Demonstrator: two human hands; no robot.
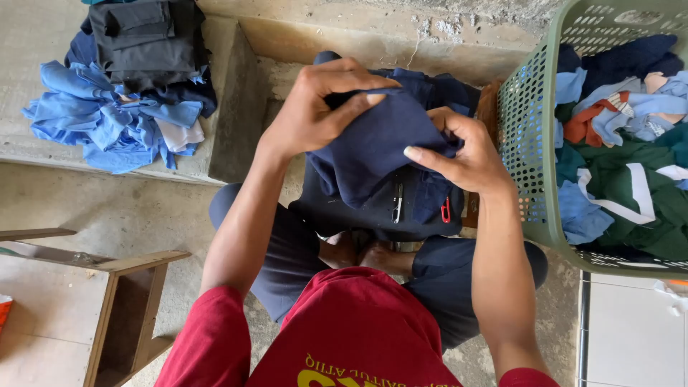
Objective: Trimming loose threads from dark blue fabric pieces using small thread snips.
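Observation:
A dark navy garment (376,147) hangs bunched in front of me, above a black bag (373,211) that rests between my knees. My left hand (319,107) pinches the cloth's upper left edge with thumb and fingers. My right hand (466,154) grips the right side of the same cloth, thumb on top. More navy cloth (437,89) lies behind the hands. On the bag's front show a dark pen (397,204) and a red clip (446,210).
A green perforated laundry basket (527,115) at the right holds blue, green, navy and orange clothes. On a concrete ledge (229,122) at upper left lie crumpled blue clothes (115,118) with dark folded clothes (147,39) stacked behind. A wooden stool (122,287) stands at lower left.

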